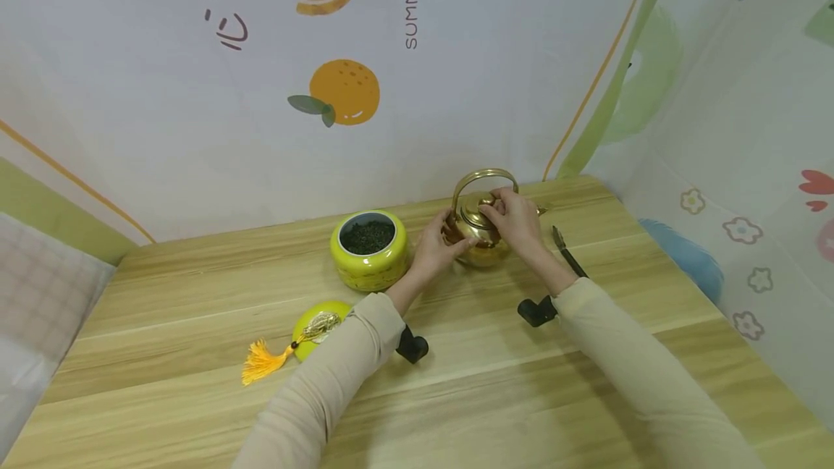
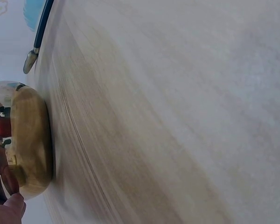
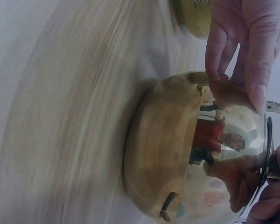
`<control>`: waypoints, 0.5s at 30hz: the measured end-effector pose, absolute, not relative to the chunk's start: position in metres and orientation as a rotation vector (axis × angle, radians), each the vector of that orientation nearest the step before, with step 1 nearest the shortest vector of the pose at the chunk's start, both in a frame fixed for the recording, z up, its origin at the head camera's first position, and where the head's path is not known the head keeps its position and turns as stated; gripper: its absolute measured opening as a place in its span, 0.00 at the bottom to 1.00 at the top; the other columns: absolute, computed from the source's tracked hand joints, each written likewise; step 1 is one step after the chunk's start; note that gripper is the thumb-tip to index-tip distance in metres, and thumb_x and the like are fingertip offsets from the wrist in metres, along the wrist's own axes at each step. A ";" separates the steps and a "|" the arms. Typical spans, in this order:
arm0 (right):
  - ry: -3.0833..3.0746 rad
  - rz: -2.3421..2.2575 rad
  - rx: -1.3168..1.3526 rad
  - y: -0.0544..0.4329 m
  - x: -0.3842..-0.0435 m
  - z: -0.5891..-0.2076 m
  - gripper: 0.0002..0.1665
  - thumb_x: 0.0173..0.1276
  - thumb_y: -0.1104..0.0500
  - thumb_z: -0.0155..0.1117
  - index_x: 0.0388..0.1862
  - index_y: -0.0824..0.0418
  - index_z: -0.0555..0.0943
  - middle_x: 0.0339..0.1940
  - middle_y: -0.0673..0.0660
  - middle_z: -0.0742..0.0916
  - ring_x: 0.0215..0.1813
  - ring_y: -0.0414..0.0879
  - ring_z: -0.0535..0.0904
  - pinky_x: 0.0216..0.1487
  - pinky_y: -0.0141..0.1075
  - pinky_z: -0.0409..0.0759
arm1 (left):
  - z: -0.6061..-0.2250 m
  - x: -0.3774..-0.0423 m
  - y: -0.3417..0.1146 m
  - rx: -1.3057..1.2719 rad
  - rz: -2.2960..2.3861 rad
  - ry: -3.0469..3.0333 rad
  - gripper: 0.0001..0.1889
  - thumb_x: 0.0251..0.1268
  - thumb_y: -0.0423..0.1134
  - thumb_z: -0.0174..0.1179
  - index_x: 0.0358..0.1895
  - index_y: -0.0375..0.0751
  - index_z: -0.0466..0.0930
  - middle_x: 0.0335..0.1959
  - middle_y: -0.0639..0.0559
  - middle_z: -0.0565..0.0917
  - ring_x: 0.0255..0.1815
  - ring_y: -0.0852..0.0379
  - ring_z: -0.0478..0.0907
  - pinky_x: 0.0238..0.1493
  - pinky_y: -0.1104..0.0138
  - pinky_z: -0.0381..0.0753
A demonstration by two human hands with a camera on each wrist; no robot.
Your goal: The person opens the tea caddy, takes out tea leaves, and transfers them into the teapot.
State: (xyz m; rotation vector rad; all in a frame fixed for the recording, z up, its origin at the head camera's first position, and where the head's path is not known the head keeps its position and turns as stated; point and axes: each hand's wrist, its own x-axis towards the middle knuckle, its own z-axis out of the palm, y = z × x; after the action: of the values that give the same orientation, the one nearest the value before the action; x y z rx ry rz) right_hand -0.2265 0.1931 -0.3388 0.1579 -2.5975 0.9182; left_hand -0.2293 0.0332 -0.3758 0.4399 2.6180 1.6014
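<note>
A shiny brass kettle (image 1: 481,255) with a tall arched handle (image 1: 485,173) stands on the wooden table near its back edge. My left hand (image 1: 432,246) holds the kettle's left side, thumb on the front and fingers farther round the body. With thumb and fingers, my right hand (image 1: 519,226) pinches the knob of the kettle's lid (image 1: 470,210), reaching in below the handle. In the right wrist view the lid's rim lies along the kettle's top (image 3: 168,140). Left of the kettle stands a yellow jar (image 1: 370,271) with dark, loose tea leaves (image 1: 367,237) inside.
In front of the jar lies its yellow lid (image 1: 306,324) with an orange tassel (image 1: 263,362), partly behind the left sleeve. A dark-handled scoop (image 1: 558,239) lies right of the kettle. Black wrist devices (image 1: 536,311) show at both forearms. A printed cloth wall (image 1: 443,107) rises behind the table.
</note>
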 end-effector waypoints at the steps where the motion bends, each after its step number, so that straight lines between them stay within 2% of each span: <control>1: -2.601 0.913 0.159 0.193 -0.227 -0.339 0.19 0.64 0.59 0.65 0.49 0.72 0.79 0.17 0.57 0.78 0.15 0.40 0.65 0.17 0.30 0.62 | -0.376 -0.229 0.033 0.442 1.602 2.617 0.37 0.58 0.43 0.66 0.69 0.38 0.61 0.57 0.43 0.75 0.48 0.50 0.75 0.48 0.61 0.77; 15: -2.604 0.916 0.160 0.192 -0.228 -0.341 0.20 0.64 0.59 0.65 0.49 0.73 0.79 0.16 0.58 0.79 0.14 0.39 0.65 0.16 0.30 0.62 | -0.375 -0.229 0.033 0.433 1.581 2.627 0.38 0.58 0.44 0.66 0.69 0.38 0.60 0.59 0.44 0.74 0.50 0.50 0.74 0.50 0.60 0.76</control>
State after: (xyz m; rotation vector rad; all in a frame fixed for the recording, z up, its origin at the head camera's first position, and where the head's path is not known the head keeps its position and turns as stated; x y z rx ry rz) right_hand -0.2283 0.1918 -0.3407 0.1599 -2.6038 0.9162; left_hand -0.2286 0.0327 -0.3750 0.4329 2.6271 1.5813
